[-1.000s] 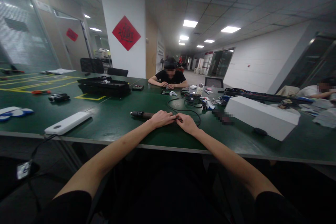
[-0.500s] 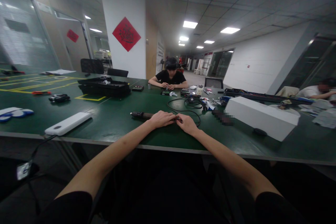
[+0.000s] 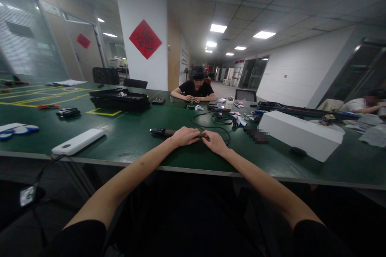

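Observation:
An electric screwdriver [image 3: 164, 132] with a dark, slim body lies on the green table, its tip pointing left. My left hand [image 3: 184, 136] is closed over its rear part and hides much of the body. Just right of that, at the tail end, the fingers of my right hand [image 3: 214, 141] pinch the dark cable plug [image 3: 205, 137], mostly covered by the fingertips. A black cable [image 3: 208, 113] loops on the table behind my hands. Whether the plug is seated in the screwdriver is too small to tell.
A long white box [image 3: 298, 132] stands to the right, and a white power bank-like block [image 3: 79, 141] lies to the left. Behind are a black tray [image 3: 120, 100] and cluttered small parts. Across the table [image 3: 135, 148] sits another person [image 3: 196, 86]; one more is at far right.
The fingertips of my two hands are very slightly farther apart at the screwdriver's tail. The screwdriver stays in place.

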### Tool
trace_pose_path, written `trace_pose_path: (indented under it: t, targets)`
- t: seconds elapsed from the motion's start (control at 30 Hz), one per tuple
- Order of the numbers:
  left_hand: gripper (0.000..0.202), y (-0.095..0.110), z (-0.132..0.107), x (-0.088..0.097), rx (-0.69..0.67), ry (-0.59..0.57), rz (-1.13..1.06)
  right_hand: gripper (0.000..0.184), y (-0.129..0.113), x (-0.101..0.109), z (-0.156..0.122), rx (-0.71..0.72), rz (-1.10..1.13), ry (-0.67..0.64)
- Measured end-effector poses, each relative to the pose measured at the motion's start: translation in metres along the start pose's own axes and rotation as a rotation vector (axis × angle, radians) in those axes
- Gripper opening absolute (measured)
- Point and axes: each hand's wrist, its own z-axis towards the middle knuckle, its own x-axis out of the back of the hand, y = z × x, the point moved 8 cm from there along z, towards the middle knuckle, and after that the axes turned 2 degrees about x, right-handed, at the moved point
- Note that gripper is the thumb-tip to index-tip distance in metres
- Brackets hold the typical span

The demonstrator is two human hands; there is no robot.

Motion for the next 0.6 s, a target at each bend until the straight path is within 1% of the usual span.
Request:
trace_pose_path:
  t: [0.13,0.33,0.5,0.6]
  targets:
    - [0.028,-0.0005,0.0022,-0.0044,-0.003,-0.005,0.042,0.013,0.0000,0.0000,0.0004,-0.004,0.001,-0.010]
    - [0.035,0.0046,-0.0007,0.0013,-0.035,-0.005,0.008,0.014,-0.0017,0.0002,-0.0002,0.011,-0.003,-0.010]
    - [0.029,0.0043,-0.0008,0.0016,-0.035,0.003,0.021,0.013,-0.0014,-0.0005,-0.0007,0.016,-0.003,-0.009]
    - [0.031,0.0039,-0.0001,0.0017,-0.032,0.012,0.034,0.012,-0.0007,-0.0007,-0.0005,0.011,-0.009,-0.006]
